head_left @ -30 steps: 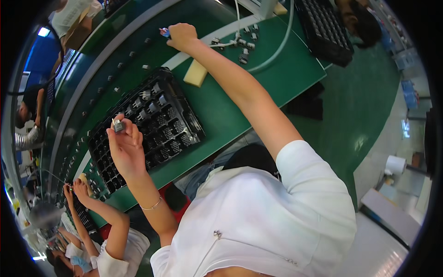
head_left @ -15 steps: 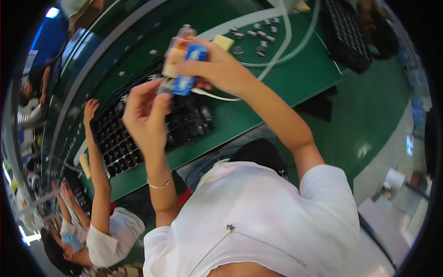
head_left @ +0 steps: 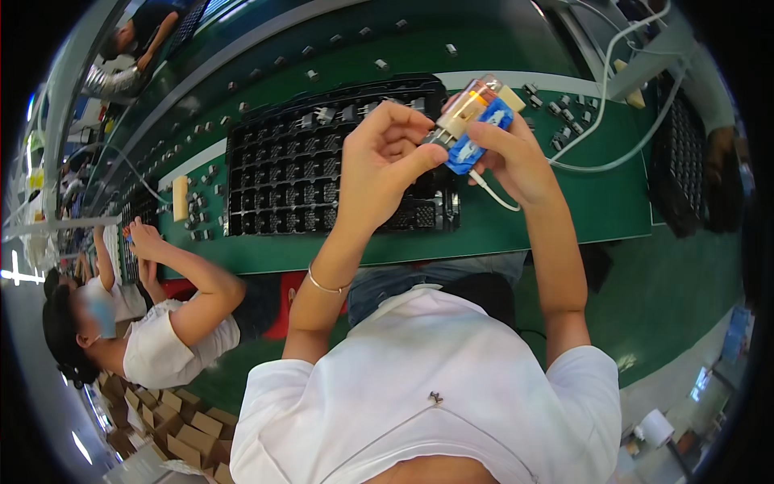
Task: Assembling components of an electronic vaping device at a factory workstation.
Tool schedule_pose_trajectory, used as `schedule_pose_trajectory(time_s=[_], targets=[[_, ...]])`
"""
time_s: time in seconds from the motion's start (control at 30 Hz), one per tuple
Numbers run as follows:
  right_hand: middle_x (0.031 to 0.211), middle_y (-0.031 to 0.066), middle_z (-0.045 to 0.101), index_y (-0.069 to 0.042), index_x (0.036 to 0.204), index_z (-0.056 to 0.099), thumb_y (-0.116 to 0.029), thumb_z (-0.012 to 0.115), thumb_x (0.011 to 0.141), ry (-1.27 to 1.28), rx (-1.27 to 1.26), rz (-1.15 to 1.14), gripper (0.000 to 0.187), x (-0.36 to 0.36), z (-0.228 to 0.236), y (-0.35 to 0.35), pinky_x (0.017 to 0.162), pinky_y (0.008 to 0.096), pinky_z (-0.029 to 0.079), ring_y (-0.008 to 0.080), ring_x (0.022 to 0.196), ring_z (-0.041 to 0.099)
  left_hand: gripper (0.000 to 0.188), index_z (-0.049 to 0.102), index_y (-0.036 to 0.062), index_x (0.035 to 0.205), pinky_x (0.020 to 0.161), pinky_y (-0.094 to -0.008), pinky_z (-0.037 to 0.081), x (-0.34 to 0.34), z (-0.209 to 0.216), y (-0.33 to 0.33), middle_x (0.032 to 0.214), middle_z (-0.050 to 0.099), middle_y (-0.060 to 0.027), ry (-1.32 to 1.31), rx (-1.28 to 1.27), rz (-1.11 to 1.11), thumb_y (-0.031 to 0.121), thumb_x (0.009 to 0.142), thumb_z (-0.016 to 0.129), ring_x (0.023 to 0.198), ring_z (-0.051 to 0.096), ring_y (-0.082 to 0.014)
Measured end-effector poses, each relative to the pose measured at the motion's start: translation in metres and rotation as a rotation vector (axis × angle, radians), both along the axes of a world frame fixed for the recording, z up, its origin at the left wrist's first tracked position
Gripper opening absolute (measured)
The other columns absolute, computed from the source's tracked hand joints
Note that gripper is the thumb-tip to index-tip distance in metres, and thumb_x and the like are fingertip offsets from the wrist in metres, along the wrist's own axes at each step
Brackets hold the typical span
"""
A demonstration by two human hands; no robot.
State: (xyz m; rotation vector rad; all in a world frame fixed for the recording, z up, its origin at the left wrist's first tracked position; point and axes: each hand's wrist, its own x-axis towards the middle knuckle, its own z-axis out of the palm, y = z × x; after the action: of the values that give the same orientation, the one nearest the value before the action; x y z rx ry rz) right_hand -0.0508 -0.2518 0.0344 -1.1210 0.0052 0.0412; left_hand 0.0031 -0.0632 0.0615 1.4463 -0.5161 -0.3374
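My right hand (head_left: 524, 165) is closed around a handheld tool with a clear rounded cap, a cream body and a blue-wrapped grip (head_left: 477, 139). A white cable (head_left: 498, 196) runs from its lower end. Between the thumb and fingers of my left hand (head_left: 377, 169) is a small grey metal part (head_left: 440, 138), pressed against the tool's near-left end. The fingers partly cover where the two meet. Both hands are raised over the right end of a black compartment tray (head_left: 278, 198), which has several small metal parts in its far rows.
Loose metal parts (head_left: 564, 119) lie right of the tool, beside looping pale tubes (head_left: 601, 113). Small parts line a green conveyor (head_left: 347, 60) beyond the tray. On the left are a cream block (head_left: 180, 198) and a seated co-worker (head_left: 173, 323). Another black tray (head_left: 685, 161) stands far right.
The view has turned, so my hands and the tray appear farther right. The metal part stays at the tool's end. The co-worker's outstretched arm has drawn back from beside my tray.
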Motion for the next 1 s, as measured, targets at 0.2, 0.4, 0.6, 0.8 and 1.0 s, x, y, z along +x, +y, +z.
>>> schedule_pose_trajectory(time_s=[0.2,0.4,0.6,0.8,1.0], targets=[[0.107,0.0065,0.067,-0.001,0.124,0.056,-0.023,0.063,0.093,0.014,-0.073,-0.165,0.039,0.0,-0.015,-0.031,0.058,0.0194,0.051,0.009,0.085,0.065,0.033,0.062,0.0033,0.089,0.058,-0.0253,0.046,0.034,0.002,0.026,0.074,0.063,-0.0045,-0.442,0.461,0.166,0.025,0.076,0.083,0.061,0.056,-0.011],[0.089,0.0076,0.069,-0.001,0.118,0.062,-0.03,0.072,0.086,-0.03,-0.908,-0.613,0.044,0.009,-0.046,-0.08,0.065,0.0268,0.052,0.0132,0.069,0.064,0.057,0.065,0.0027,0.082,0.068,-0.0457,0.052,0.104,0.005,0.093,0.082,0.069,-0.0163,-0.673,1.51,0.435,0.059,0.084,0.064,0.08,0.067,-0.0367],[0.088,0.0145,0.067,-0.002,0.118,0.063,-0.032,0.075,0.082,-0.077,-1.226,-0.657,0.048,0.015,-0.068,-0.063,0.071,0.032,0.052,0.0213,0.075,0.067,0.051,0.068,0.0029,0.084,0.071,-0.0443,0.052,0.12,-0.017,0.089,0.084,0.07,-0.0163,-0.63,1.464,0.365,0.053,0.086,0.064,0.083,0.068,-0.0359],[0.095,0.0091,0.066,-0.012,0.115,0.063,-0.033,0.071,0.082,-0.12,-1.297,-0.712,0.04,0.018,-0.086,-0.061,0.071,0.0389,0.053,0.0301,0.081,0.067,0.043,0.073,0.004,0.089,0.074,-0.042,0.052,0.123,-0.019,0.091,0.086,0.071,-0.0155,-0.566,1.417,0.385,0.046,0.083,0.069,0.083,0.068,-0.0335],[0.098,0.012,0.068,-0.01,0.119,0.064,-0.028,0.075,0.079,-0.033,-1.235,-0.669,0.045,0.017,-0.079,-0.057,0.076,0.0363,0.053,0.0318,0.086,0.067,0.041,0.071,0.0015,0.084,0.073,-0.0399,0.052,0.114,-0.013,0.09,0.081,0.07,-0.016,-0.596,1.372,0.439,0.042,0.08,0.072,0.077,0.068,-0.0314]])
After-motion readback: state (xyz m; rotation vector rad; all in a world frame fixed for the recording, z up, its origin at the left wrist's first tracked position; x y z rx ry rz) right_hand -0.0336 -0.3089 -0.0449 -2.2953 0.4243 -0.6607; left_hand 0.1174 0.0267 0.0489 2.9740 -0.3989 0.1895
